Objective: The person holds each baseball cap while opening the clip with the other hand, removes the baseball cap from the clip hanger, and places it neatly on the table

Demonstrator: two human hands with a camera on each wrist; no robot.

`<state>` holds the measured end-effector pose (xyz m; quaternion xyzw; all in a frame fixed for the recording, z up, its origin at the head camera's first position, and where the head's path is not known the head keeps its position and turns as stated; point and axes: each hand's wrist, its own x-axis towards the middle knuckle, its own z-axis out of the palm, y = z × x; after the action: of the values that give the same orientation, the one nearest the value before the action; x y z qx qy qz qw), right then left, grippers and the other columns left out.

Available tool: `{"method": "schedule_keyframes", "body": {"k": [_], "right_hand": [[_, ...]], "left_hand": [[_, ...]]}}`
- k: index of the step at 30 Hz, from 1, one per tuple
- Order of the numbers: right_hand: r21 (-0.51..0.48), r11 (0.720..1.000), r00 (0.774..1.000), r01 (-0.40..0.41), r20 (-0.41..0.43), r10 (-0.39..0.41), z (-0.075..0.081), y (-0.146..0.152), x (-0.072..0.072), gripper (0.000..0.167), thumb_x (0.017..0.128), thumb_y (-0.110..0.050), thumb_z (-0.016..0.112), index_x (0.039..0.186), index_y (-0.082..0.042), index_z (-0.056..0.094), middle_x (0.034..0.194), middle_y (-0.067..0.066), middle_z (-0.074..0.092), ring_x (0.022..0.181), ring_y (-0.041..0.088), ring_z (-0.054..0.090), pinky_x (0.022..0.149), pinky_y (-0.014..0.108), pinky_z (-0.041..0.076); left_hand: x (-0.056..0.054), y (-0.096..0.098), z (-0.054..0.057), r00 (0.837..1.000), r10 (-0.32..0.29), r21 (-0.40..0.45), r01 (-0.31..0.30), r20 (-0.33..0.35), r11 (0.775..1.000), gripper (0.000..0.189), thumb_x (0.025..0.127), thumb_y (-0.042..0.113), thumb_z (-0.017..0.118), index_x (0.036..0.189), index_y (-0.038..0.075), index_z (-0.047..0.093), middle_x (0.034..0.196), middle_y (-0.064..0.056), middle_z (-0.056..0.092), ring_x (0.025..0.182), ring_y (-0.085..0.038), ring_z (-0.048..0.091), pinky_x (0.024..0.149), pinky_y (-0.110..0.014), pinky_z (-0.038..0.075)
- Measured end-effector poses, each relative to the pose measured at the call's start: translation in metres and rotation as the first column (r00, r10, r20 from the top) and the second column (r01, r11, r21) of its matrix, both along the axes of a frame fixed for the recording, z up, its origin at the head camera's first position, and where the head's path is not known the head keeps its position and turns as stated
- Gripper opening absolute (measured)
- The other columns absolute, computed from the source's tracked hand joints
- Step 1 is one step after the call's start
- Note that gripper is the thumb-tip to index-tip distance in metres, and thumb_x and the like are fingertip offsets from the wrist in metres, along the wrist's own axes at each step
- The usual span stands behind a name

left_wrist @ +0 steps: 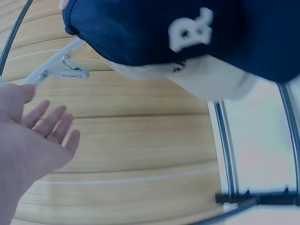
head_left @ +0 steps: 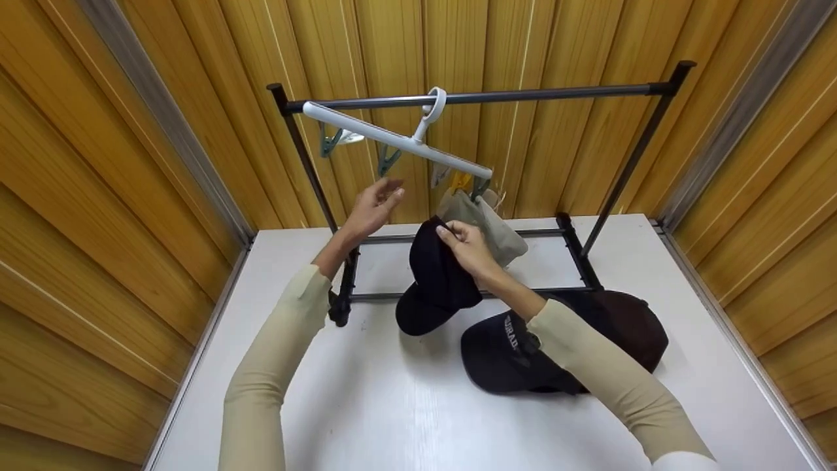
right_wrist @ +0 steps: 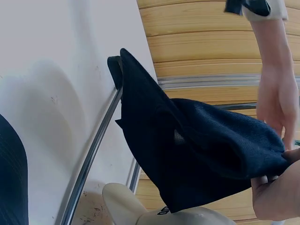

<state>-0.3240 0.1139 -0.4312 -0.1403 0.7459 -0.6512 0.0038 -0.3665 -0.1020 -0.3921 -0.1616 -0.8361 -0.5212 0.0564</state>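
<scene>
Head view: we've got a white tabletop [head_left: 366,412] w/ a black rack [head_left: 556,95] on it & a white hanger [head_left: 392,137] hooked on that, tilted, R end lower. Dark lettered cap [head_left: 490,358] lies on the tabletop, R side. Our held cap [head_left: 441,275], navy-ish, is off the tabletop below the hanger, brim down, w/ a white letter per L wrist cam. Behind it a beige cap [head_left: 502,235] hangs from the hanger's lower end. Our right hand [head_left: 472,250] pinches the held cap's upper edge btwn thumb & fingers; our left hand [head_left: 371,210] is relaxed, fingers loosely spread, near a green clip [head_left: 385,162].
</scene>
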Motion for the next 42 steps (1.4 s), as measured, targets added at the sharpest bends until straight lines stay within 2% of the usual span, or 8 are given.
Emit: {"method": "schedule_keyframes", "body": {"k": [5,15,20,23,28,33,37,42], "right_hand": [[-0.077,0.997,0.994,-0.021,0.107,0.03,0.003,0.009,0.006,0.029,0.099,-0.015,0.054,0.108,0.01,0.064,0.071,-0.007,0.067,0.064,0.004,0.063,0.063,0.018,0.05],[-0.058,0.998,0.967,-0.013,0.252,0.027,0.009,0.035,0.016,0.041,0.1,-0.021,0.052,0.133,0.004,0.054,0.093,-0.003,0.07,0.076,0.004,0.067,0.071,0.019,0.053],[-0.047,0.999,0.95,-0.027,0.309,0.04,0.012,0.046,0.02,0.047,0.101,-0.022,0.052,0.141,0.001,0.045,0.11,0.003,0.066,0.08,0.002,0.065,0.074,0.018,0.053],[-0.048,0.998,0.942,-0.039,0.33,0.052,0.013,0.052,0.023,0.049,0.101,-0.021,0.05,0.144,0.002,0.042,0.126,0.012,0.06,0.085,0.002,0.063,0.076,0.017,0.052],[-0.046,0.996,0.923,-0.075,0.374,0.086,0.014,0.061,0.028,0.054,0.102,-0.023,0.048,0.148,0.0,0.033,0.146,0.019,0.045,0.097,0.001,0.059,0.082,0.015,0.048],[-0.046,0.994,0.921,-0.104,0.372,0.113,0.013,0.07,0.035,0.052,0.102,-0.023,0.049,0.146,0.0,0.038,0.123,0.007,0.063,0.09,0.002,0.064,0.079,0.018,0.051],[-0.073,0.989,0.913,-0.128,0.381,0.146,0.012,0.078,0.039,0.049,0.101,-0.023,0.051,0.144,-0.003,0.043,0.101,-0.007,0.069,0.083,0.004,0.067,0.073,0.02,0.054],[-0.102,0.982,0.901,-0.158,0.392,0.186,0.009,0.088,0.046,0.047,0.1,-0.022,0.053,0.142,-0.002,0.045,0.101,-0.006,0.07,0.083,0.007,0.069,0.072,0.022,0.055]], "left_hand": [[0.027,-0.022,-0.008,0.985,0.095,-0.293,-0.135,-0.145,0.947,0.042,0.1,0.024,0.053,0.138,0.005,0.051,0.14,-0.015,0.054,0.135,-0.031,0.045,0.113,-0.048,0.033],[0.072,-0.059,-0.036,0.927,0.157,-0.595,-0.342,-0.341,0.728,0.059,0.097,0.036,0.058,0.148,0.013,0.04,0.154,-0.013,0.038,0.144,-0.031,0.032,0.117,-0.054,0.022],[0.088,-0.067,-0.055,0.942,0.127,-0.722,-0.32,-0.309,0.614,0.081,0.092,0.054,0.057,0.155,0.019,0.022,0.162,-0.011,0.019,0.15,-0.031,0.015,0.12,-0.054,0.011],[0.093,-0.07,-0.064,0.96,0.107,-0.774,-0.273,-0.26,0.572,0.089,0.089,0.062,0.055,0.157,0.02,0.015,0.164,-0.011,0.008,0.152,-0.033,0.005,0.12,-0.055,0.006],[0.098,-0.077,-0.079,0.973,0.128,-0.76,-0.228,-0.19,0.609,0.094,0.086,0.066,0.055,0.157,0.02,0.013,0.164,-0.016,0.003,0.151,-0.038,-0.002,0.12,-0.057,0.003],[0.104,-0.083,-0.091,0.979,0.153,-0.712,-0.205,-0.138,0.671,0.096,0.085,0.067,0.055,0.157,0.022,0.011,0.164,-0.017,0.0,0.151,-0.039,-0.005,0.119,-0.058,0.0],[0.108,-0.09,-0.101,0.977,0.158,-0.708,-0.214,-0.144,0.673,0.096,0.085,0.067,0.055,0.157,0.023,0.01,0.164,-0.016,-0.001,0.151,-0.039,-0.006,0.119,-0.058,-0.001],[0.111,-0.098,-0.113,0.978,0.159,-0.732,-0.207,-0.135,0.649,0.095,0.085,0.067,0.055,0.157,0.022,0.011,0.163,-0.018,0.001,0.15,-0.041,-0.005,0.119,-0.059,0.0]]}}
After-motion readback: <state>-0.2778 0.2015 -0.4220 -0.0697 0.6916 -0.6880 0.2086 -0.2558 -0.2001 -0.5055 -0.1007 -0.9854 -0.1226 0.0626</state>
